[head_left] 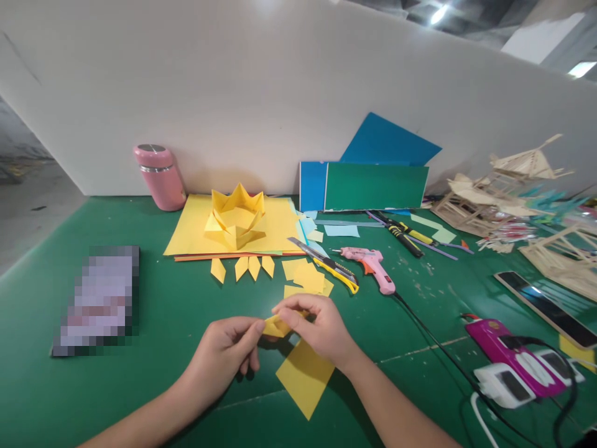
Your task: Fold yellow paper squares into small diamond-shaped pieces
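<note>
Green matting (153,311) covers the whole worktable, which is backed by a plain white board (242,93); above the board, grey ceiling and bright lamps show at the upper right. Low and central, the left hand (228,351) and the right hand (317,326) meet over the mat. Each pinches with thumb and forefinger closed on one end of a small yellow paper piece (276,326), which is held just above the table between them, with the other fingers curled loosely. A yellow square sheet (305,376) lies flat directly beneath the hands.

Further back, a pink flask (161,177) stands upright against the board with its silver lid on, so its contents cannot be seen. Beside it, a folded yellow paper crown (237,218), open at the top, sits on a stack of yellow sheets (186,236), with four small folded yellow points (242,267) lined up in front. A yellow utility knife (326,264) and a pink glue gun (370,264) lie right of these, while blue and green card (373,180) leans on the board. Stick models (504,193) crowd the far right, near a power strip (517,370)
</note>
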`<state>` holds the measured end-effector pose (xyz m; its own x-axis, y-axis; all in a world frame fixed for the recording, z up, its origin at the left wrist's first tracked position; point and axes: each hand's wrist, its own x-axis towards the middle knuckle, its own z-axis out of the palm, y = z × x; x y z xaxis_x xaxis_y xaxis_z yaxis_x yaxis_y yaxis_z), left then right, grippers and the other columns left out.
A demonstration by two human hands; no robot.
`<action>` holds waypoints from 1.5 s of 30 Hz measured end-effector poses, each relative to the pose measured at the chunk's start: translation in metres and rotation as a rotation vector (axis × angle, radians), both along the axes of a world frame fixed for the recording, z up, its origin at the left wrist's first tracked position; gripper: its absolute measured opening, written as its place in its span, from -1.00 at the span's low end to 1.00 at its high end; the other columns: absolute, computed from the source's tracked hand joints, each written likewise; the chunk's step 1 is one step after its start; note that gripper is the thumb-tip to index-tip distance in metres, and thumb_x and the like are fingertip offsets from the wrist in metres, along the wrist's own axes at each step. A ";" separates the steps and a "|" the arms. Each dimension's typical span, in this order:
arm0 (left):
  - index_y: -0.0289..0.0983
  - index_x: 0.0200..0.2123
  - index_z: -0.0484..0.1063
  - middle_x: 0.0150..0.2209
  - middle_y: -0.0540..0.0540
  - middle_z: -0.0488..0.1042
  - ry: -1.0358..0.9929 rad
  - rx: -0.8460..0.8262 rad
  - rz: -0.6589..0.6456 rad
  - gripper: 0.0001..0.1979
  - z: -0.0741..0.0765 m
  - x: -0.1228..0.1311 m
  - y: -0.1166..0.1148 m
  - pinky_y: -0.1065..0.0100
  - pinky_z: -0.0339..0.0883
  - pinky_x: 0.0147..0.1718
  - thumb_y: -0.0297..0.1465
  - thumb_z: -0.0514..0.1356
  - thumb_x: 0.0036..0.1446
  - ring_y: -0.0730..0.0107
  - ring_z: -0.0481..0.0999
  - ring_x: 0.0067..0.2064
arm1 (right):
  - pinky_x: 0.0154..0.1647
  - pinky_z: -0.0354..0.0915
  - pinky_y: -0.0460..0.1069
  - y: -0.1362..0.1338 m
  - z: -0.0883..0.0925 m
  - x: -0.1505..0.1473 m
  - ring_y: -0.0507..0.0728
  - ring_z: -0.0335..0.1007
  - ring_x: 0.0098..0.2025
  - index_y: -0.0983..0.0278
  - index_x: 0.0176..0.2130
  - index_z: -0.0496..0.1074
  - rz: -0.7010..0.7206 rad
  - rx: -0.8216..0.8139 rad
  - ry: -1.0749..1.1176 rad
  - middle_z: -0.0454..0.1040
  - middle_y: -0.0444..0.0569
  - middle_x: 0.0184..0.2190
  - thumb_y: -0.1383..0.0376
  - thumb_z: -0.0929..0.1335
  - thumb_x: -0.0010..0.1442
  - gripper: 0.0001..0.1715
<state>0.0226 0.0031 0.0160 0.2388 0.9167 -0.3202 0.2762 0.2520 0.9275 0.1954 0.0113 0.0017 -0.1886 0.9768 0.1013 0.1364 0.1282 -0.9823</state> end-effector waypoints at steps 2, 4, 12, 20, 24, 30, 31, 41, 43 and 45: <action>-0.28 -0.62 0.45 -0.78 0.05 0.31 0.006 -0.001 0.003 -0.52 0.000 0.000 0.001 0.50 0.08 -0.72 0.05 0.15 -0.12 0.55 0.16 -0.74 | -0.43 0.26 -0.07 0.001 -0.002 0.001 0.01 0.33 -0.50 0.26 -0.27 0.48 -0.005 -0.049 0.082 0.39 -0.16 -0.54 0.14 0.37 0.09 -0.74; -0.27 -0.65 0.42 -0.78 0.04 0.32 0.011 -0.001 0.003 -0.51 0.000 -0.001 0.002 0.50 0.08 -0.71 0.06 0.14 -0.11 0.55 0.16 -0.73 | -0.46 0.24 -0.08 0.002 -0.003 0.001 -0.01 0.28 -0.53 0.24 -0.21 0.43 0.013 -0.105 0.128 0.33 -0.19 -0.52 0.13 0.41 0.04 -0.67; -0.27 -0.48 0.49 -0.74 0.06 0.33 -0.016 -0.031 -0.038 -0.54 -0.001 -0.002 0.004 0.46 0.07 -0.67 0.04 0.16 -0.13 0.52 0.20 -0.70 | -0.36 0.30 -0.05 -0.002 -0.002 -0.002 0.02 0.33 -0.43 0.19 -0.22 0.32 0.017 -0.015 0.081 0.32 -0.20 -0.46 0.30 0.38 0.02 -0.73; -0.27 -0.53 0.40 -0.78 0.11 0.29 -0.037 -0.066 0.045 -0.58 -0.002 -0.003 0.006 0.51 -0.04 -0.71 0.00 0.21 -0.17 0.59 0.14 -0.74 | -0.23 0.36 -0.01 -0.004 0.000 -0.003 0.08 0.40 -0.26 0.17 -0.21 0.35 0.001 0.208 -0.035 0.39 -0.11 -0.32 0.31 0.40 0.06 -0.76; -0.27 -0.55 0.35 -0.79 0.11 0.29 -0.082 -0.087 0.079 -0.57 -0.001 -0.004 0.007 0.52 -0.09 -0.71 0.01 0.22 -0.17 0.62 0.09 -0.75 | 0.03 0.28 0.13 -0.005 0.000 -0.001 0.18 0.28 0.03 0.14 -0.30 0.49 -0.026 0.514 -0.272 0.32 -0.03 -0.05 0.32 0.45 0.07 -0.88; -0.27 -0.57 0.35 -0.80 0.12 0.27 -0.109 -0.112 0.064 -0.58 -0.002 -0.006 0.008 0.53 -0.12 -0.71 -0.01 0.23 -0.16 0.63 0.06 -0.75 | 0.03 0.27 0.15 -0.006 -0.002 -0.002 0.18 0.28 0.02 0.14 -0.33 0.53 -0.007 0.641 -0.418 0.35 -0.03 -0.08 0.34 0.44 0.11 -0.91; -0.28 -0.57 0.35 -0.80 0.12 0.27 -0.110 -0.110 0.058 -0.59 -0.002 -0.006 0.008 0.53 -0.12 -0.71 -0.01 0.23 -0.16 0.63 0.06 -0.75 | 0.02 0.28 0.14 -0.006 -0.002 -0.003 0.18 0.29 0.01 0.14 -0.33 0.53 -0.007 0.648 -0.413 0.36 -0.03 -0.09 0.34 0.44 0.11 -0.93; -0.29 -0.53 0.40 -0.82 0.17 0.21 -0.081 -0.109 0.058 -0.56 -0.001 -0.006 0.009 0.54 -0.13 -0.72 0.01 0.25 -0.19 0.64 0.04 -0.75 | -0.04 0.29 0.11 -0.002 0.002 -0.001 0.15 0.32 -0.06 0.10 -0.31 0.56 0.011 0.663 -0.394 0.46 -0.06 -0.13 0.30 0.40 0.18 -0.90; -0.29 -0.50 0.42 -0.82 0.18 0.21 -0.079 -0.108 0.079 -0.56 -0.001 -0.005 0.009 0.54 -0.13 -0.73 0.01 0.25 -0.20 0.63 0.05 -0.76 | -0.05 0.29 0.11 -0.002 0.001 -0.001 0.14 0.33 -0.07 0.11 -0.32 0.56 0.003 0.681 -0.399 0.46 -0.06 -0.14 0.29 0.39 0.19 -0.89; -0.28 -0.47 0.44 -0.82 0.17 0.21 -0.072 -0.110 0.098 -0.57 -0.001 -0.004 0.009 0.54 -0.12 -0.74 -0.01 0.25 -0.20 0.62 0.06 -0.76 | -0.06 0.27 0.10 -0.003 0.001 -0.001 0.14 0.33 -0.09 0.12 -0.34 0.57 -0.011 0.700 -0.408 0.47 -0.06 -0.16 0.28 0.39 0.19 -0.89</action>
